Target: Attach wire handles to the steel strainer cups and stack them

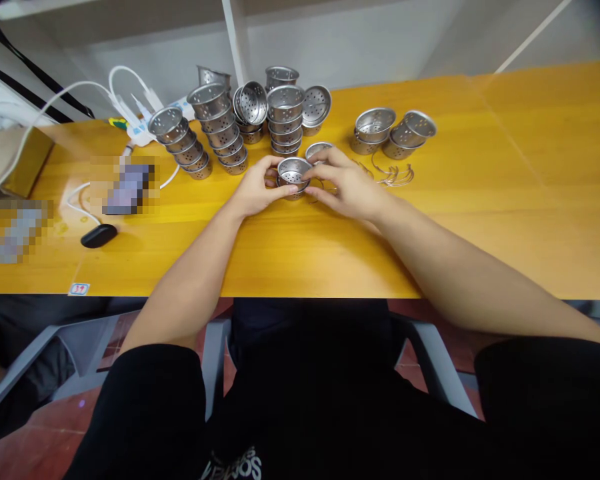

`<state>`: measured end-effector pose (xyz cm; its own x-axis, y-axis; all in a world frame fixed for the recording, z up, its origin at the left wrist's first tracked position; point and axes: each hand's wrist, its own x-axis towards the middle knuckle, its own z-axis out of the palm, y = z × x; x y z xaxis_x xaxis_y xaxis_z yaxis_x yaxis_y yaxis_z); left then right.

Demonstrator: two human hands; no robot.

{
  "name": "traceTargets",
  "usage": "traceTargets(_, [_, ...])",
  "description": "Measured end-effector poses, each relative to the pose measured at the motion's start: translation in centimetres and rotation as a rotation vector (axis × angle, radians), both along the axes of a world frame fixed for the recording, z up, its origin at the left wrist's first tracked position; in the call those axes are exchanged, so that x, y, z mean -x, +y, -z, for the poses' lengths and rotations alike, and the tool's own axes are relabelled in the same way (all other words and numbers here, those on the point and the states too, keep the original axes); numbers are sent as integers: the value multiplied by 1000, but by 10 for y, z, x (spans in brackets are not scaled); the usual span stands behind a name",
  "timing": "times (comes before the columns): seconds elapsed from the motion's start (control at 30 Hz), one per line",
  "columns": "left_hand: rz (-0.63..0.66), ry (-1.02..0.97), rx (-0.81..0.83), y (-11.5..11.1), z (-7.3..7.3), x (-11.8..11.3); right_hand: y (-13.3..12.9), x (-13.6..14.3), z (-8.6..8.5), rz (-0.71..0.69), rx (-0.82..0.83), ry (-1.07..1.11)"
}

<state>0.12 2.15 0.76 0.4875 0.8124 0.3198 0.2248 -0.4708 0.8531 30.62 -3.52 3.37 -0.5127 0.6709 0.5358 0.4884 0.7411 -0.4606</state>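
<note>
On the tabletop (300,257), the left hand (257,188) is clamped on a perforated metal cup (294,172), thumb on the near side and fingers on the left. The right hand (347,183) has its fingertips at the cup's right side; whether they grip, I cannot tell. Another cup (318,148) stands just beyond, partly hidden by the right fingers. Thin curved wires (399,176) lie to the right, and stacked cups (225,133) stand far left.

Soft glare on tabletop (300,252); slight blur
</note>
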Motion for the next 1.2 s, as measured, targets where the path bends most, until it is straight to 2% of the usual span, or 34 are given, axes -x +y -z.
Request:
traceTargets(0.17, [46, -11, 52, 3, 1, 2, 7, 10, 11, -7, -16, 38])
traceTargets(0.3, [61, 14, 82, 4, 2, 3, 11, 10, 11, -46, -39, 5])
traceTargets(0.63, [123, 64, 29, 18, 12, 6, 16, 4, 8, -104, -141, -96])
traceTargets(0.77, [107, 65, 7, 15, 9, 6, 13, 4, 2, -91, -82, -129])
traceTargets(0.97, [94, 18, 84, 8, -2, 3, 8, 7, -8, -80, -1, -151])
traceTargets(1.2, [103, 33, 95, 4, -11, 1, 9, 7, -6, -76, 45, -163])
